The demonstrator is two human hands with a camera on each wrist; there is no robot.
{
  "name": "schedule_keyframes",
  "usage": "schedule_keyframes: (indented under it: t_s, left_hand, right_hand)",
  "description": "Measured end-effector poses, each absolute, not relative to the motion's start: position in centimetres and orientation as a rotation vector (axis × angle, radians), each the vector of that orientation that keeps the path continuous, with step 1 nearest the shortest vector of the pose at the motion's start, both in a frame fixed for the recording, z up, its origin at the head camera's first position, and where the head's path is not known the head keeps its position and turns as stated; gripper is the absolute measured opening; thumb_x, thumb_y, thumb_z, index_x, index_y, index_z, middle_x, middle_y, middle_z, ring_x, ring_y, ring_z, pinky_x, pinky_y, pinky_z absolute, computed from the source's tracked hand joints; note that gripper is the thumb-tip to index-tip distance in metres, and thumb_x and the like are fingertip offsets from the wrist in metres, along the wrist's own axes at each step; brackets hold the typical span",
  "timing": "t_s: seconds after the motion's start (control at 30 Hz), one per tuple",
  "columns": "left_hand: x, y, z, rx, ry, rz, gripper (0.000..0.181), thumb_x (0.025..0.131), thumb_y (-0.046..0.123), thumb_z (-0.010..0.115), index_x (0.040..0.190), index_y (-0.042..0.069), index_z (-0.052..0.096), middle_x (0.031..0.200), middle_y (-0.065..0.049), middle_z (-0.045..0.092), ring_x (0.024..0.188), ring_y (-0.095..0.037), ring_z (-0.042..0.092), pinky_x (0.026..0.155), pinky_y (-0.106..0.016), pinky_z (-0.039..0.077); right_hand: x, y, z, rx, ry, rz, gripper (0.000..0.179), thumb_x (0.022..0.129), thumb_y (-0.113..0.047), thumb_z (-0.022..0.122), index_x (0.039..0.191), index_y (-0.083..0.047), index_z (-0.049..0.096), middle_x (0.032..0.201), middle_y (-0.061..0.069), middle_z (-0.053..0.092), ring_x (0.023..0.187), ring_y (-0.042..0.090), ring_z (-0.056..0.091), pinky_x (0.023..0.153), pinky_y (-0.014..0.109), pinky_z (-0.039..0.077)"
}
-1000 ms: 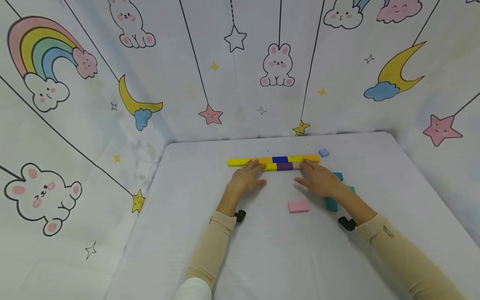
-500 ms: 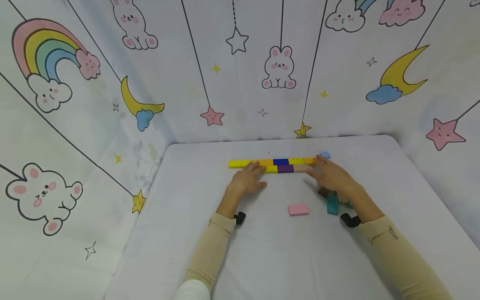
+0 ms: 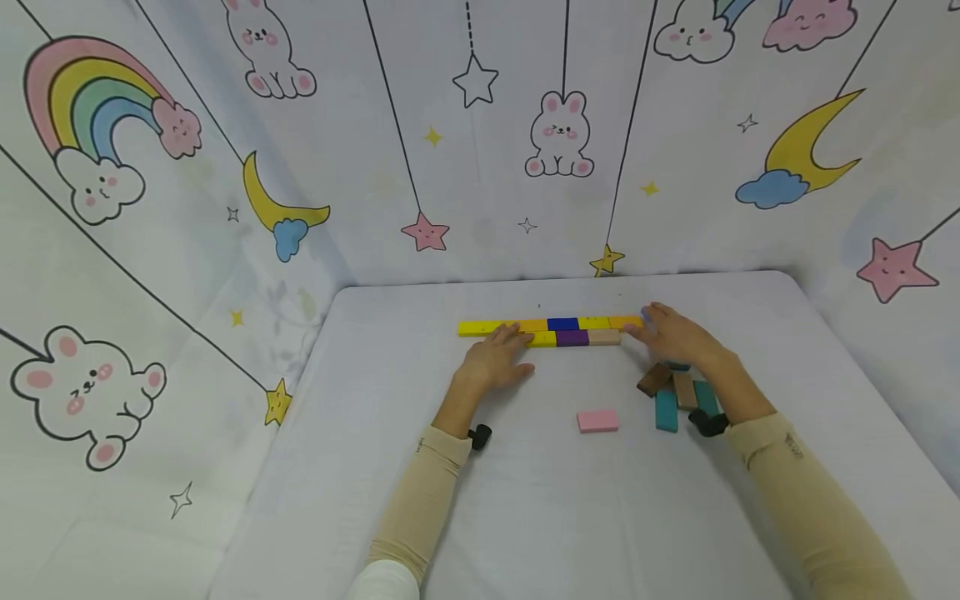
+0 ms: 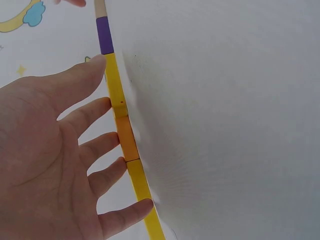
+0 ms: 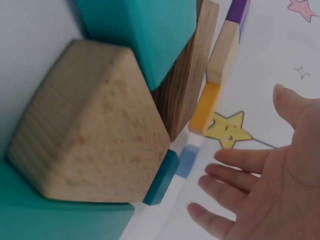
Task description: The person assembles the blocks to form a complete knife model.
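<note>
Two rows of small blocks lie against each other on the white table. In the back row are a dark blue block (image 3: 562, 324) and, at its right end, an orange block (image 3: 626, 322). The front row shows a purple block (image 3: 572, 338) and a tan block (image 3: 604, 337). My left hand (image 3: 491, 358) rests with spread fingers on the left part of the rows, fingertips along a yellow block (image 4: 116, 82). Past the orange end, my right hand (image 3: 678, 335) reaches with extended fingers to a light blue block (image 5: 187, 161), mostly hidden behind it in the head view.
A pink block (image 3: 597, 421) lies alone nearer the front. Below my right wrist is a loose cluster with a dark brown block (image 3: 655, 379), a teal block (image 3: 666, 411) and a wooden block (image 3: 684, 390). A printed wall cloth (image 3: 495, 192) rises behind the table.
My right hand has slid rightward from the tan block, past the orange end, to the light blue block. The tan block and the cluster show more now. My left hand stays put.
</note>
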State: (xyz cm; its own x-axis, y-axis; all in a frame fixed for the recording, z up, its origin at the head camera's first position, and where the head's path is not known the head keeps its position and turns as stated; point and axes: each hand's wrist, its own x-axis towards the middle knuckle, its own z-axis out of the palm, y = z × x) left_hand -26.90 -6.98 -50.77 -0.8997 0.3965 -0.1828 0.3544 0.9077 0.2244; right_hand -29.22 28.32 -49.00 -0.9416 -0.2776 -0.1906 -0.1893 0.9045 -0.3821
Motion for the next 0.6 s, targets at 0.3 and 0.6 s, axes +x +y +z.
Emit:
schedule_keyframes:
  t_s: [0.3, 0.6]
  left_hand:
    - [-26.8, -7.0, -50.7, 0.563, 2.844, 0.254, 0.065, 0.104, 0.054, 0.057, 0.163, 0.032, 0.038, 0.174, 0.002, 0.021, 0.16, -0.024, 0.017, 0.121, -0.055, 0.035]
    - [-26.7, -7.0, -50.6, 0.561, 2.844, 0.268, 0.066, 0.104, 0.053, 0.057, 0.163, 0.032, 0.038, 0.174, 0.001, 0.021, 0.16, -0.025, 0.017, 0.122, -0.056, 0.034]
  right_hand:
    - [-29.9, 29.2, -49.0, -0.36, 2.791, -0.514, 0.089, 0.11, -0.057, 0.037, 0.154, 0.02, 0.026, 0.159, 0.045, 0.02, 0.145, 0.062, 0.024, 0.118, 0.072, 0.023]
    - [-29.4, 29.6, -49.1, -0.367, 2.809, -0.462, 0.09, 0.109, -0.058, 0.039, 0.155, 0.018, 0.027, 0.159, 0.043, 0.021, 0.146, 0.061, 0.024, 0.118, 0.072, 0.024]
